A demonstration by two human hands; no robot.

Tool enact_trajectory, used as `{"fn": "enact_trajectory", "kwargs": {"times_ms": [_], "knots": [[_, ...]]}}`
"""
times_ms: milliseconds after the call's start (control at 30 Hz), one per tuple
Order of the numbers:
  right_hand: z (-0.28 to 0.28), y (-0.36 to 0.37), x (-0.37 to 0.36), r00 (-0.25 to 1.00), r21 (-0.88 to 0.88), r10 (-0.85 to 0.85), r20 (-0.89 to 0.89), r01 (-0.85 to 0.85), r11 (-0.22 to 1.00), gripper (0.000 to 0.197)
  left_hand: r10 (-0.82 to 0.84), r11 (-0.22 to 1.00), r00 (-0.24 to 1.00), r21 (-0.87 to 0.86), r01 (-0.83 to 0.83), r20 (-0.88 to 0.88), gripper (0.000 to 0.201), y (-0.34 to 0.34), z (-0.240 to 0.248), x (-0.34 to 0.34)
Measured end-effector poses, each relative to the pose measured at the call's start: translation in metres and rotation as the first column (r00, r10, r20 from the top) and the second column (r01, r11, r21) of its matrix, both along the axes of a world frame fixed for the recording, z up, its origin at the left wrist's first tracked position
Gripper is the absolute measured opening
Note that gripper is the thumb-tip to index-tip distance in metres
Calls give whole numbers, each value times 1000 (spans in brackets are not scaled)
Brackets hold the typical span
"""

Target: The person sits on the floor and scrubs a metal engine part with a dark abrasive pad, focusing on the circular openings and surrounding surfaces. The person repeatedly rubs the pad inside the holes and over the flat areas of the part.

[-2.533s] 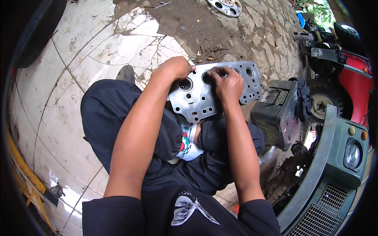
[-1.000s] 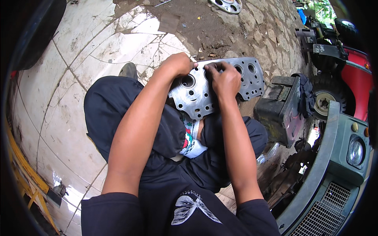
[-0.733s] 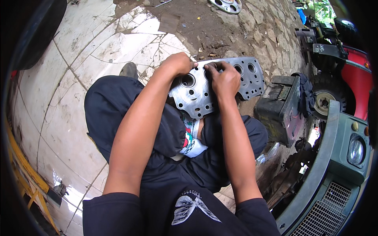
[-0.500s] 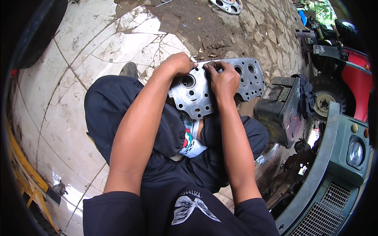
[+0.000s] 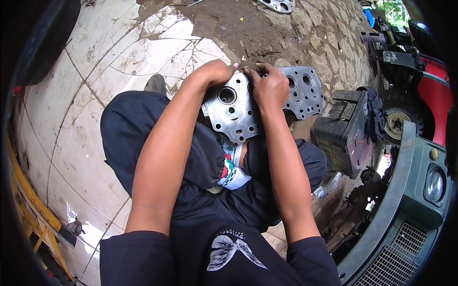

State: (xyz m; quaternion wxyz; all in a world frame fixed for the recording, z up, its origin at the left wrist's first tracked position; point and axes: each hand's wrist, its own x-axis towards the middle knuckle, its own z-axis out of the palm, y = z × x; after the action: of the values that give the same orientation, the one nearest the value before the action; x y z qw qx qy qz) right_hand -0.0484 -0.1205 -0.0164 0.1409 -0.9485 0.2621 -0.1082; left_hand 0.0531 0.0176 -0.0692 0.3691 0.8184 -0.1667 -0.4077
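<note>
A metal cylinder head (image 5: 244,125) lies tilted across my lap, its flat face up, with round valve openings and several bolt holes. Its left part is bright and shiny, its right part duller grey. At the far edge, my left hand (image 5: 215,74) is closed over the metal, thumb pointing right. My right hand (image 5: 271,88) is closed at the same edge, just right of it, thumb and fingers bent over the top and covering the middle of the face. Whether anything small is between the fingers is hidden.
A dark battery-like box (image 5: 339,131) with a cloth (image 5: 373,112) stands right of my knee. Farther right are a green vehicle front (image 5: 420,205) and a red vehicle (image 5: 433,100). A holed metal plate (image 5: 279,5) lies on the ground ahead; a yellow frame (image 5: 36,214) is at left.
My hands have moved slightly away from me, up to the far edge of the cylinder head. The right hand's fingertips have shifted from the face toward that edge.
</note>
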Motion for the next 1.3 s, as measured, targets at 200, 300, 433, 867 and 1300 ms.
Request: {"fn": "enact_trajectory", "kwargs": {"times_ms": [200, 300, 433, 867, 1300], "knots": [[-1, -3, -2, 999, -7, -14, -42, 14, 1000, 36, -17, 1000, 1000, 11, 17, -3, 81, -3, 2, 1], [3, 4, -4, 999, 14, -10, -48, 11, 1000, 36, -14, 1000, 1000, 2, 14, -7, 79, 1, -4, 3], [7, 3, -3, 998, 28, 6, -55, -4, 1000, 36, 9, 999, 1000, 46, -10, 29, 75, -5, 1, -1], [-1, -4, -5, 997, -30, 53, -48, -55, 998, 39, 52, 997, 998, 54, -51, -17, 76, 0, 0, -1], [0, -1, -7, 999, -13, 11, -32, -11, 1000, 37, 66, 983, 998, 169, -68, 16, 71, -8, -2, -8]]}}
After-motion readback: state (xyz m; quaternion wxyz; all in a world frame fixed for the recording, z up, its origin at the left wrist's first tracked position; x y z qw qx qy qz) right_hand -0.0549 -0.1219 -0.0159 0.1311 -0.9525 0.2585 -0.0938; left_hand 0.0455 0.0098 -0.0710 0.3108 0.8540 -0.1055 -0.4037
